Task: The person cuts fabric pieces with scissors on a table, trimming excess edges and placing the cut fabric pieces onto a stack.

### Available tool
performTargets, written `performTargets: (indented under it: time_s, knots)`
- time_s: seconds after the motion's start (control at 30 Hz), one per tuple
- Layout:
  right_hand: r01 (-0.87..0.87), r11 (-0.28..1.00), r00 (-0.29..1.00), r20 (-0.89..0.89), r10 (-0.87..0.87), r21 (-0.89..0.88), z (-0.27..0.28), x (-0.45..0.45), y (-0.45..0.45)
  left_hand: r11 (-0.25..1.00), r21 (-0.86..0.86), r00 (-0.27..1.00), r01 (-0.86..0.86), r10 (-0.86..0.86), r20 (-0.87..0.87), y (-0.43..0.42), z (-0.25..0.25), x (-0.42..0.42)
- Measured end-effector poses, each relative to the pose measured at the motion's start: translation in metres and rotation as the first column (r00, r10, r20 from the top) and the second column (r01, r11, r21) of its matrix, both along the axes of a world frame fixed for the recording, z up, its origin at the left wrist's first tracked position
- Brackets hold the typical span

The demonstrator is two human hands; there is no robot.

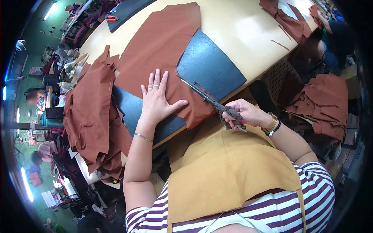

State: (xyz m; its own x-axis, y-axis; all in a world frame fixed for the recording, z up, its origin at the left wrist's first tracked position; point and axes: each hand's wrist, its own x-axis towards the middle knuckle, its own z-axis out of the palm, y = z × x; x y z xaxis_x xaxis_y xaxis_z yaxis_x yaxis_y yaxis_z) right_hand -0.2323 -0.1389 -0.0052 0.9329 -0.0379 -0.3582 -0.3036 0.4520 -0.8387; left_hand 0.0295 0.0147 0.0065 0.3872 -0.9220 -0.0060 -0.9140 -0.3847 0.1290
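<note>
Nearest the head camera are a striped shirt (314,186) and a mustard apron (233,167), both on the near side of the dark mat (211,62). Rust cloth panel (159,46) lies across the mat, leaving its left and right parts exposed. Long axis runs from just past the mat's near edge to well beyond its far side.

Scissors (211,101) sit over the mat's near right portion, long axis slanting; tips point away from the wearer and leftward, at the panel's right-hand edge. Whether the blades are parted cannot be told.

Right hand (241,111), just off the mat's near edge, is curled closed around the scissors' handles, which appear wrapped in dark material. Left hand (157,95), over the mat's middle, is palm down on the panel, fingers extended, thumb spread wide.

Left of the mat: crumpled rust pile (91,112). Well to its right: folded rust stack (324,103). Beyond its far left: red-handled tool (112,18).
</note>
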Motion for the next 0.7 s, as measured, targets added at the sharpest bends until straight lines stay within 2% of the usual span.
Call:
performTargets:
  time_s: [0.23, 0.33, 0.7]
  knots:
    - [0.014, 1.000, 0.998, -0.067, -0.014, -0.008, 0.003, 0.005, 0.000, 1.000, -0.003, 1.000, -0.022, 0.022, -0.012, 0.002, 0.000, -0.015]
    - [0.019, 1.000, 1.000, -0.018, -0.019, -0.018, 0.008, 0.000, 0.003, 0.999, -0.005, 0.999, -0.052, 0.051, -0.015, 0.004, -0.001, -0.018]
    - [0.050, 0.999, 0.999, -0.019, -0.051, -0.010, -0.003, -0.001, 0.006, 0.992, 0.007, 0.992, -0.124, 0.124, -0.031, 0.004, -0.001, -0.043]
